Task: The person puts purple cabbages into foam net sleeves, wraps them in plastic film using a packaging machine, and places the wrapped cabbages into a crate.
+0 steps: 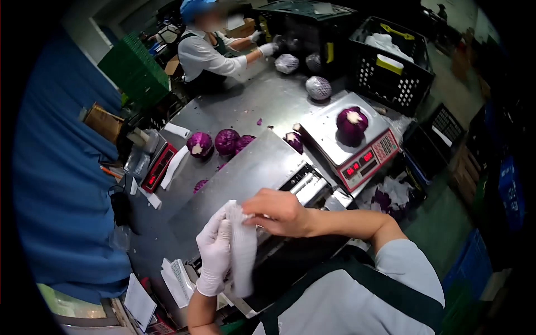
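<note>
My left hand (pixel 215 251), in a white glove, is closed on a bundle of white netting (pixel 243 254) that hangs down in front of me. My bare right hand (pixel 276 212) pinches the top of the same bundle. Just beyond my hands is a raised metal surface (pixel 240 173). A purple cabbage (pixel 352 124) rests on the scale (pixel 326 131) to the right. More purple cabbages (pixel 226 142) lie behind the raised surface, on the metal table (pixel 262 106).
Across the table a co-worker (pixel 209 56) in white gloves reaches toward wrapped cabbages (pixel 287 63). Black crates (pixel 391 67) stand at the back right. A second scale (pixel 159 167) is at left, near a blue curtain (pixel 67 167). Papers (pixel 139 301) lie at lower left.
</note>
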`<state>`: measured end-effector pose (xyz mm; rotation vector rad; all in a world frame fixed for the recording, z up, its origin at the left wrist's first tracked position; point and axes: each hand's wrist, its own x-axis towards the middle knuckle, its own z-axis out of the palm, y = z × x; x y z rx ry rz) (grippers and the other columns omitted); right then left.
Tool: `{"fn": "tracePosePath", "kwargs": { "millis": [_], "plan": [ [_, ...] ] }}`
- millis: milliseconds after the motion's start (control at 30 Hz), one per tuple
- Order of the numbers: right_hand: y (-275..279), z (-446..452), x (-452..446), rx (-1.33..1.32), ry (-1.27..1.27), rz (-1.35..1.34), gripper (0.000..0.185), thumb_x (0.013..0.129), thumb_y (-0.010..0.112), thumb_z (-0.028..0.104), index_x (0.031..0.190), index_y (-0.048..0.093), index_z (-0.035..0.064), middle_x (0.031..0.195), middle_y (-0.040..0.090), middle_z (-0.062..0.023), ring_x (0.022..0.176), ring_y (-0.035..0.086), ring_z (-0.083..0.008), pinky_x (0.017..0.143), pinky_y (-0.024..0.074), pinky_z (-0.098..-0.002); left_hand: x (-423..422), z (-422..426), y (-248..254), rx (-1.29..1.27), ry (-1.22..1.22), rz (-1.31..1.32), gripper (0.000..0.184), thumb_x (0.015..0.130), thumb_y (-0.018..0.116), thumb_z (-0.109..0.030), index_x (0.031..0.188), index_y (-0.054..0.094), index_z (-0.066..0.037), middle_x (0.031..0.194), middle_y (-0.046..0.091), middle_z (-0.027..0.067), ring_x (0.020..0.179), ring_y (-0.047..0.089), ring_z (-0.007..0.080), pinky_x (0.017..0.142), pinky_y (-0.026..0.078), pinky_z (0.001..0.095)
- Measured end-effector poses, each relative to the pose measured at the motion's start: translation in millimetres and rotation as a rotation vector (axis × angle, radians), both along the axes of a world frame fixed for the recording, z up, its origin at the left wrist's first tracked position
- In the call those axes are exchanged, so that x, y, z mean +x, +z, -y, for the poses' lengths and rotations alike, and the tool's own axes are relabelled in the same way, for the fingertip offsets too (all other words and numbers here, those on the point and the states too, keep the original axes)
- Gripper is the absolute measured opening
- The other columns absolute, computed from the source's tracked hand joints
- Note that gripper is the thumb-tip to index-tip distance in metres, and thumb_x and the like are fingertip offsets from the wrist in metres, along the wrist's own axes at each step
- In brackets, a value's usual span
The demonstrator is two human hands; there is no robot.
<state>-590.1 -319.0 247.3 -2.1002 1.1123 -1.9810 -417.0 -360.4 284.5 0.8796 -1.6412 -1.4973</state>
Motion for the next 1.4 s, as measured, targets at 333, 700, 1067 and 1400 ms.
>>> {"fn": "tracePosePath", "kwargs": {
  "millis": [333,700,1067,1400],
  "plan": [
    [-45,-43,-55,0.139,-0.194,0.250,0.011,0.079,0.063,0.009,0.082,0.063,-0.0016,0.096,0.064,-0.0158,0.079,0.062,-0.0230,0.065,0.0500,-0.0298,-81,-45,-63,0.348,0.003,-0.069,0.026,0.079,0.063,-0.001,0.102,0.054,0.002,0.083,0.061,0.0060,0.067,0.060,0.0118,0.056,0.049,0.0211],
    [-68,-85,-188,1.038,0.114,0.351,0.034,0.070,0.076,0.018,0.097,0.065,0.0020,0.086,0.065,-0.0051,0.079,0.059,-0.0111,0.073,0.0474,-0.0257,-176,-23,-49,0.419,-0.294,-0.381,0.014,0.079,0.059,-0.007,0.088,0.049,-0.003,0.088,0.058,0.0086,0.075,0.057,0.0131,0.070,0.048,0.0253],
    [-142,-22,-362,0.958,-0.619,0.846,0.031,0.086,0.050,0.024,0.101,0.059,-0.0019,0.067,0.059,-0.0018,0.047,0.043,-0.0096,0.041,0.0319,-0.0255,-393,108,-165,-0.657,-0.171,0.729,0.037,0.087,0.046,-0.037,0.096,0.059,-0.004,0.089,0.065,0.0135,0.079,0.062,0.0269,0.068,0.047,0.0373],
    [-104,-75,-249,0.504,0.068,0.998,0.052,0.092,0.039,0.033,0.131,0.037,-0.0018,0.117,0.054,-0.0136,0.105,0.055,-0.0228,0.092,0.0438,-0.0354,-273,6,-99,-0.107,-0.239,-0.056,0.034,0.089,0.046,-0.022,0.110,0.054,0.003,0.103,0.061,0.0162,0.096,0.059,0.0234,0.081,0.047,0.0307]
  ]
}}
